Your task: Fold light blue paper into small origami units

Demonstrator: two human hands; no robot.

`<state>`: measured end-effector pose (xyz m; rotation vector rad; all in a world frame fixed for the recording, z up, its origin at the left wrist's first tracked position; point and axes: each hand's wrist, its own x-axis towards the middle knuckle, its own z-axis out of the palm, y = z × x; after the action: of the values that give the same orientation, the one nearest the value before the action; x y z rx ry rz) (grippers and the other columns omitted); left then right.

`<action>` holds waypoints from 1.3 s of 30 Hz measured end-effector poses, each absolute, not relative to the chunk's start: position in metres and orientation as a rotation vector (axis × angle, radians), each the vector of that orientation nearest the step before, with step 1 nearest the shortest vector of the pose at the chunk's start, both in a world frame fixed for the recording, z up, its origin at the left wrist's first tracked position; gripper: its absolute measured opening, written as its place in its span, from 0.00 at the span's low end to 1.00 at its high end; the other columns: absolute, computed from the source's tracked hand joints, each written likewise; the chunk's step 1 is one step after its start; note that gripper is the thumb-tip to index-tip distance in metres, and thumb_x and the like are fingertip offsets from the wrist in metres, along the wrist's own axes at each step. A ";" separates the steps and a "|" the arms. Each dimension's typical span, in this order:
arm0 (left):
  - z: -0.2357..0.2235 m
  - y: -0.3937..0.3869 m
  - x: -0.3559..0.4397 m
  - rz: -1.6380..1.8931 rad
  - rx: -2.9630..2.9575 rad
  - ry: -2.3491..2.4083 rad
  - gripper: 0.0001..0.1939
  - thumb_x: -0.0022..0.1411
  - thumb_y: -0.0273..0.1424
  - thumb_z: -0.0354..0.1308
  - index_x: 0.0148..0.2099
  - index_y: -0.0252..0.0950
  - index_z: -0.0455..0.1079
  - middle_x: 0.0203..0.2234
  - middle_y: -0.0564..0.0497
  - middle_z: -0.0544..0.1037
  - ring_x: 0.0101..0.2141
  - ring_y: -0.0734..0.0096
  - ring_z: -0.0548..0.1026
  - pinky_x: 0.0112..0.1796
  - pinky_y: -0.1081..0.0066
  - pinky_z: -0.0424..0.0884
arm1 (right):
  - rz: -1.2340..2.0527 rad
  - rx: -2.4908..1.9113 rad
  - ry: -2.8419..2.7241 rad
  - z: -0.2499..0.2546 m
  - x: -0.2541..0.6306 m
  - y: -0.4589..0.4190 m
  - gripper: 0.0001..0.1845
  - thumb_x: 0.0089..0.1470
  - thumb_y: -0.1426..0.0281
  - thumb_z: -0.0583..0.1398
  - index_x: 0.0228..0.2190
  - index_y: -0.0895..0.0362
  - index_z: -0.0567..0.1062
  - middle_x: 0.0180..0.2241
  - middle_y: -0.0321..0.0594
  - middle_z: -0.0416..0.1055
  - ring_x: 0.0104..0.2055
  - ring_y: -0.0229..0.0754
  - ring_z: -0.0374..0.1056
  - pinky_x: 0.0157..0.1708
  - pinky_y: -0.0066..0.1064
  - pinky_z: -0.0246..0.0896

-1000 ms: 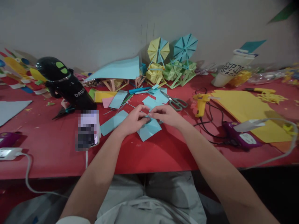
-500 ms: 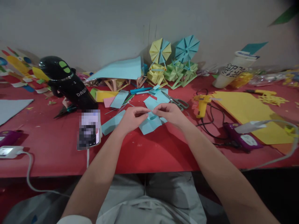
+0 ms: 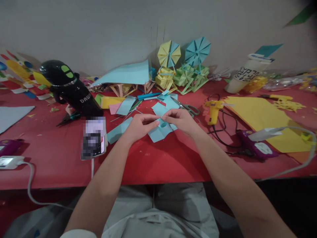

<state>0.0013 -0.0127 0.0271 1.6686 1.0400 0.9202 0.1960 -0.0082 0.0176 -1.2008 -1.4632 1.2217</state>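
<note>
My left hand (image 3: pixel 139 127) and my right hand (image 3: pixel 180 121) meet over the red table (image 3: pixel 160 162), both pinched on a light blue paper piece (image 3: pixel 159 131) that curls up between the fingertips. The paper's lower corners hang just above the tabletop. More light blue paper squares (image 3: pixel 163 107) lie just behind my hands, and another blue strip (image 3: pixel 119 131) lies to the left of my left wrist.
A phone (image 3: pixel 93 138) on a cable lies left of my hands, beside a black device (image 3: pixel 70 87). Scissors (image 3: pixel 187 108), a yellow glue gun (image 3: pixel 213 110), a purple glue gun (image 3: pixel 257 147) and yellow sheets (image 3: pixel 262 119) lie right. Folded paper fans (image 3: pixel 183 62) stand at the wall.
Both hands lifted the blue paper off the table and drew it slightly away from me; its middle now curls into a loop between the fingertips.
</note>
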 end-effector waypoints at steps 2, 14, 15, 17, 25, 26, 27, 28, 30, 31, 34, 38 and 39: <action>0.026 -0.012 0.002 0.936 1.688 1.052 0.13 0.54 0.35 0.64 0.42 0.37 0.81 0.37 0.47 0.83 0.40 0.61 0.79 0.41 0.66 0.74 | 1.209 -1.197 -1.468 0.017 0.195 -0.008 0.22 0.39 0.52 0.69 0.24 0.59 0.74 0.20 0.33 0.64 0.23 0.32 0.54 0.24 0.29 0.48; 0.017 -0.006 0.005 0.970 1.441 1.204 0.10 0.49 0.30 0.66 0.37 0.37 0.81 0.32 0.49 0.83 0.36 0.64 0.78 0.41 0.65 0.73 | 0.960 -1.089 -1.621 0.012 0.194 -0.007 0.17 0.49 0.55 0.65 0.32 0.56 0.74 0.35 0.41 0.72 0.36 0.39 0.66 0.33 0.31 0.62; 0.016 -0.006 0.005 0.977 1.406 1.225 0.10 0.49 0.29 0.65 0.37 0.37 0.81 0.31 0.49 0.83 0.36 0.64 0.78 0.41 0.65 0.73 | 0.929 -1.064 -1.659 0.013 0.193 -0.009 0.17 0.48 0.56 0.66 0.33 0.55 0.74 0.40 0.42 0.72 0.41 0.41 0.68 0.36 0.32 0.64; 0.013 -0.004 0.005 1.001 1.349 1.238 0.10 0.49 0.29 0.65 0.37 0.37 0.81 0.32 0.48 0.83 0.36 0.64 0.78 0.42 0.64 0.72 | 0.872 -1.029 -1.777 0.013 0.192 -0.012 0.16 0.47 0.58 0.68 0.35 0.53 0.76 0.48 0.44 0.69 0.50 0.45 0.67 0.40 0.34 0.66; 0.007 -0.001 0.008 1.067 1.093 1.109 0.13 0.46 0.29 0.67 0.38 0.35 0.80 0.33 0.47 0.82 0.36 0.67 0.77 0.42 0.64 0.72 | 0.596 -1.008 -1.924 -0.001 0.186 -0.007 0.05 0.55 0.65 0.63 0.34 0.51 0.78 0.46 0.45 0.72 0.53 0.48 0.67 0.54 0.45 0.60; 0.008 -0.002 0.009 1.058 1.050 1.103 0.12 0.47 0.28 0.67 0.38 0.35 0.80 0.32 0.47 0.81 0.33 0.69 0.76 0.40 0.65 0.72 | 0.587 -1.012 -1.912 -0.002 0.186 -0.006 0.05 0.56 0.65 0.62 0.33 0.52 0.78 0.44 0.45 0.73 0.54 0.49 0.66 0.54 0.46 0.59; 0.010 -0.002 0.010 1.049 1.012 1.099 0.11 0.47 0.27 0.66 0.37 0.35 0.80 0.30 0.48 0.80 0.31 0.70 0.76 0.38 0.66 0.72 | 0.585 -1.015 -1.903 -0.003 0.186 -0.006 0.05 0.56 0.65 0.62 0.33 0.52 0.78 0.43 0.45 0.73 0.54 0.49 0.66 0.54 0.46 0.59; 0.011 -0.003 0.011 1.041 0.982 1.093 0.11 0.47 0.26 0.65 0.37 0.34 0.79 0.28 0.48 0.80 0.30 0.71 0.75 0.37 0.66 0.72 | 0.587 -1.018 -1.894 -0.003 0.186 -0.005 0.05 0.56 0.65 0.62 0.33 0.52 0.78 0.43 0.44 0.73 0.54 0.49 0.66 0.54 0.45 0.59; 0.015 -0.005 0.012 1.031 0.942 1.070 0.10 0.47 0.24 0.64 0.35 0.34 0.79 0.26 0.49 0.79 0.29 0.72 0.75 0.36 0.68 0.72 | 0.599 -1.021 -1.882 -0.003 0.186 -0.005 0.07 0.57 0.64 0.61 0.33 0.52 0.78 0.42 0.45 0.74 0.54 0.49 0.67 0.53 0.45 0.59; 0.017 -0.005 0.012 1.030 0.929 1.053 0.10 0.47 0.23 0.63 0.35 0.33 0.79 0.25 0.49 0.79 0.29 0.72 0.75 0.36 0.68 0.72 | 0.605 -1.024 -1.878 -0.003 0.186 -0.005 0.07 0.57 0.64 0.61 0.33 0.53 0.78 0.42 0.45 0.74 0.54 0.49 0.67 0.52 0.44 0.60; 0.019 -0.006 0.011 1.034 0.900 1.014 0.11 0.46 0.22 0.61 0.34 0.32 0.79 0.23 0.49 0.78 0.28 0.72 0.76 0.36 0.69 0.72 | 0.625 -1.038 -1.874 -0.002 0.186 -0.006 0.08 0.58 0.63 0.60 0.32 0.52 0.78 0.42 0.45 0.74 0.53 0.50 0.66 0.50 0.44 0.60; 0.017 -0.004 0.010 1.028 0.891 1.020 0.12 0.46 0.21 0.59 0.34 0.32 0.80 0.23 0.49 0.78 0.27 0.73 0.74 0.36 0.68 0.72 | 0.642 -1.046 -1.863 -0.002 0.186 -0.006 0.08 0.58 0.63 0.60 0.32 0.53 0.77 0.42 0.45 0.74 0.53 0.50 0.66 0.50 0.43 0.60; 0.016 -0.004 0.010 1.024 0.898 1.020 0.12 0.46 0.22 0.61 0.35 0.32 0.80 0.23 0.49 0.78 0.27 0.73 0.74 0.37 0.68 0.72 | 0.642 -1.045 -1.861 -0.002 0.186 -0.006 0.08 0.58 0.63 0.59 0.32 0.53 0.77 0.41 0.44 0.74 0.53 0.49 0.66 0.49 0.42 0.60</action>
<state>0.0100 -0.0041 0.0164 0.8983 1.0201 1.0242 0.1855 -0.0057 -0.0016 -1.0445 -1.8610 0.6418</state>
